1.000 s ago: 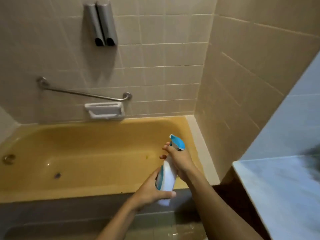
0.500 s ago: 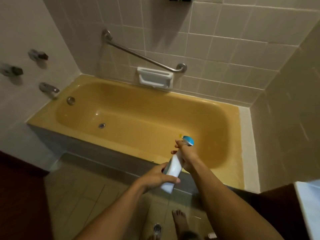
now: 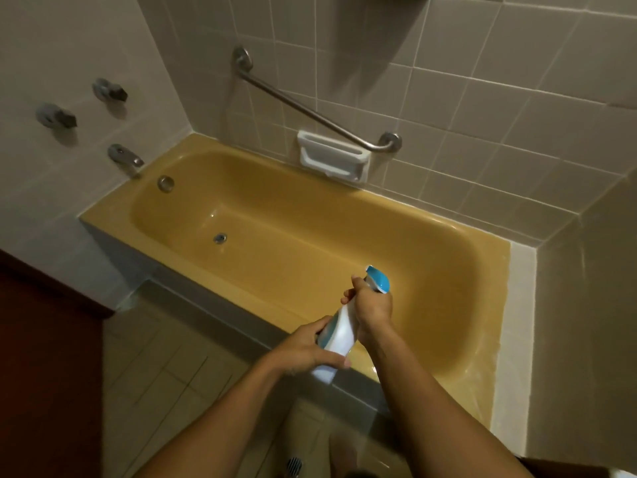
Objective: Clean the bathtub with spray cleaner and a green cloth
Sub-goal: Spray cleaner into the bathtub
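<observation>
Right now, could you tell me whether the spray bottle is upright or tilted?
Tilted: the spray bottle leans toward the bathtub; left hand grips its base, right hand its neck.

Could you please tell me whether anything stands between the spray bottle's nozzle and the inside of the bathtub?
Nothing visible does. The left hand grips the spray bottle low on its body and the right hand grips its neck. The blue spray head is above the bathtub basin, with only open air between them.

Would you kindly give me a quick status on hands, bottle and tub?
Left hand grips spray bottle base; right hand grips its neck. Bottle tilted over bathtub. Nothing in the way.
</observation>
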{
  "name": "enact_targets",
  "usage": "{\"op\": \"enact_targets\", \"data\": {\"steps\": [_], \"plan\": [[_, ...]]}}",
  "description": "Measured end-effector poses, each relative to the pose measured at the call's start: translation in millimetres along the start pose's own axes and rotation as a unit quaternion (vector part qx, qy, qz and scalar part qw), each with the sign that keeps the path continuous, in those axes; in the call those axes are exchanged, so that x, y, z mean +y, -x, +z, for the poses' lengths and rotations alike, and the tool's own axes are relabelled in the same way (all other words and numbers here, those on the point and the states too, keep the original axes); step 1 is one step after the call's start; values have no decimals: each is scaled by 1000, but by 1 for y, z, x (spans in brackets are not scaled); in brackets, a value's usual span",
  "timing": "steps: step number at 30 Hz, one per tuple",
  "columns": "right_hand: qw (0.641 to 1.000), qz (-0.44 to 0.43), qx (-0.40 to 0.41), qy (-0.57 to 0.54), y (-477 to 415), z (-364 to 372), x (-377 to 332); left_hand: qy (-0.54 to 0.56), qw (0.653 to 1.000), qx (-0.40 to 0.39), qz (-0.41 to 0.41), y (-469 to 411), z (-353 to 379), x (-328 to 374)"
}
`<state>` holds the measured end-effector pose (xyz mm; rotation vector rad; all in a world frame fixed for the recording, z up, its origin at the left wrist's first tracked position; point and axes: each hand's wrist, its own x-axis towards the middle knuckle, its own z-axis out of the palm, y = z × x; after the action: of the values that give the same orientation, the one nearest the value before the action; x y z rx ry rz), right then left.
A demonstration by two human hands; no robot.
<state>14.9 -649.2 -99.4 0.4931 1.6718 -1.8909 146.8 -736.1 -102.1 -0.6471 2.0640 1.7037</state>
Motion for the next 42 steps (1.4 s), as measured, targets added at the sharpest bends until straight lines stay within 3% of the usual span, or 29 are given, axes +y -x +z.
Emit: {"op": "enact_targets", "data": {"steps": [2,6,13,17,20,25,31,37,42], "plan": [[1000,6,1,1,-7,3,-6,2,1000,3,-3,-7,-1,5],[997,-21,-72,23,-20,9,-15,16,999,24,-16,-15,-7,7],[999,32,15,7,-30,37,-5,18,999,39,-14,-21,-29,-2],[998,5,-62,14,-33,64,3,23,998,50,-12,-18,-57,-15],[998,11,-67,7,-34,92,12,14,999,50,-5,-17,-87,-25],[999,37,33,20,-32,159,32,5,999,39,5,-16,-151,-53],[999,10,-37,13,-24,236,56,27,999,22,10,-11,-237,-91],[996,19,36,81,-31,304,76,44,999,7,-7,-15,-290,-119],[993,-16,-45,109,-43,343,75,76,996,40,-28,-25,-322,-136]]}}
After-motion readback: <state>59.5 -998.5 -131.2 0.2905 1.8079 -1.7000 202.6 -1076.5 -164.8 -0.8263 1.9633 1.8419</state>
